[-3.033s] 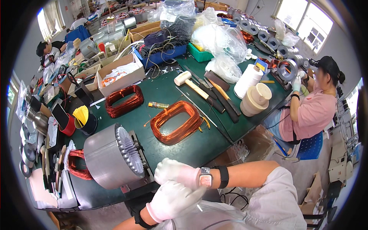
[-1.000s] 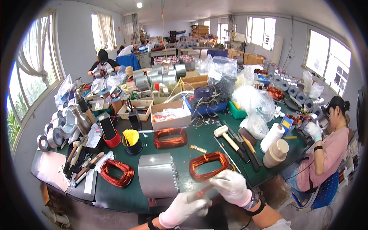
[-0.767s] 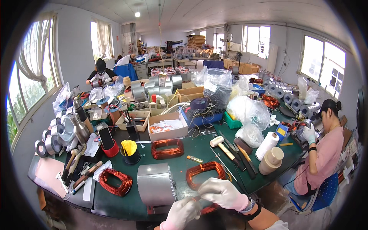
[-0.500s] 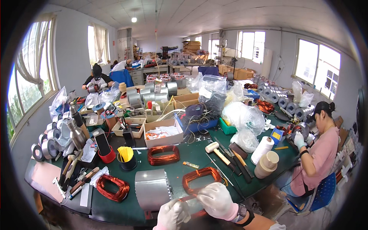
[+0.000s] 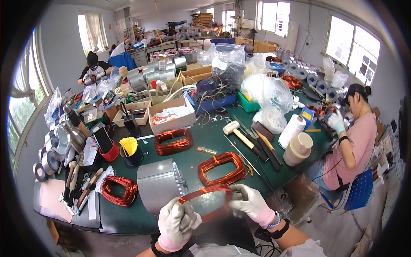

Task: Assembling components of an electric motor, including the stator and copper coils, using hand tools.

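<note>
A copper wire coil [image 5: 209,189] hangs between my two white-gloved hands, over the table's front edge. My left hand [image 5: 177,222] is closed on its left end. My right hand [image 5: 253,205] holds the right end between thumb and fingers; its lower side is blurred. Just left of the held coil, a grey metal stator cylinder [image 5: 156,184] lies on its side, its toothed end facing right. Directly beyond my hands rests a tied oval copper coil [image 5: 220,159]. Another coil [image 5: 173,147] lies farther back, and a redder coil [image 5: 112,198] is left of the cylinder.
A mallet [image 5: 242,135] and several long tools lie right of centre, near a white thread cone [image 5: 292,132]. A cup of yellow strips [image 5: 132,159] and a paper-filled box [image 5: 171,124] stand behind. Wooden-handled tools [image 5: 87,190] lie left. Co-workers sit at right and far left.
My hands have moved apart, and the coil between them now shows as an open loop. The whole view has tilted downward, showing more of my forearms and the floor.
</note>
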